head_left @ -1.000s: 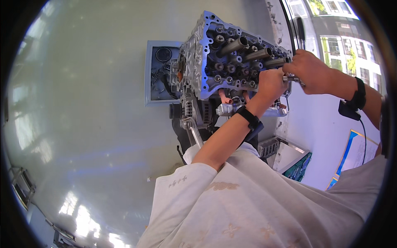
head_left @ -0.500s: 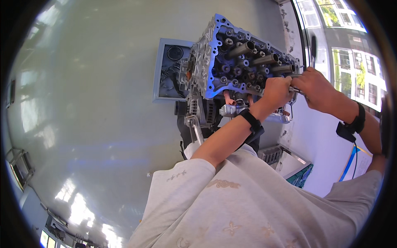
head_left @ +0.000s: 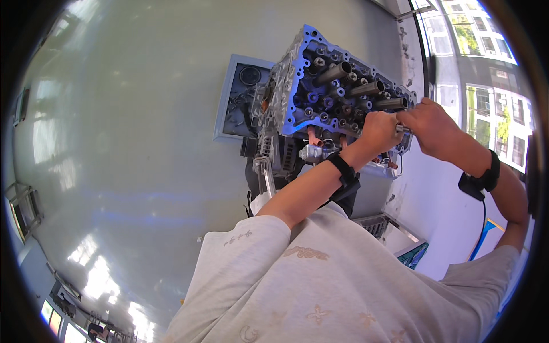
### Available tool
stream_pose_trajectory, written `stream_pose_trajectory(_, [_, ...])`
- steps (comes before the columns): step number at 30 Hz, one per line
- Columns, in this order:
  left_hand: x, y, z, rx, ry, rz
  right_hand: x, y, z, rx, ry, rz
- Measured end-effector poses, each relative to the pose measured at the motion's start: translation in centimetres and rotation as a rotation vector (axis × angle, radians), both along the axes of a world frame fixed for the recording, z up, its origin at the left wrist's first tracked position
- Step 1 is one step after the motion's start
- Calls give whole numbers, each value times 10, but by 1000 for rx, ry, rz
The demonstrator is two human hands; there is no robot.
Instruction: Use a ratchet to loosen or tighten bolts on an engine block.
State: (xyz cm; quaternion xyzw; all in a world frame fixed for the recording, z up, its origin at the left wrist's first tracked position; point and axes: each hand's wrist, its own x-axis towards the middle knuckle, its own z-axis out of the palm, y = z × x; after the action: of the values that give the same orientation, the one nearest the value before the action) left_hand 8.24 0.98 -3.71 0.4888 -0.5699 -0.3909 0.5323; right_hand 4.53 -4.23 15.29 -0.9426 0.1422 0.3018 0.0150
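Note:
A metal engine cylinder head (head_left: pixel 293 103) stands tilted in front of me, its upper face full of bores, bolts and several upright tubes (head_left: pixel 366 89). My left hand (head_left: pixel 378 132) is closed at its near right corner. Right beside it, my right hand (head_left: pixel 432 127) is closed too, the fingers of both almost touching. Between them shows a short silvery metal piece (head_left: pixel 404 128); my fingers hide most of it, so its kind is unclear. Each wrist wears a black band with a small box (head_left: pixel 472 186).
Behind the engine's left end lies a grey-framed tray (head_left: pixel 224 103) with dark parts in it. Copper-coloured pipe ends (head_left: pixel 314 137) and a silver fitting (head_left: pixel 311 152) stick out on the near side. A windowed wall (head_left: pixel 492 108) stands on the right, and a metal-edged case (head_left: pixel 400 231) low down.
The view has shifted slightly. Both hands stay together at the engine's right corner; the right hand has turned a little, and less of the metal piece shows between them.

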Motion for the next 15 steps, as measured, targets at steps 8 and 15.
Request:
stream_pose_trajectory(8, [-1, 1, 0, -68, 49, -18, 3, 2, -2, 588, 177, -1476])
stream_pose_trajectory(15, [-2, -4, 1, -69, 35, 58, 3, -15, 10, 43, -13, 233])
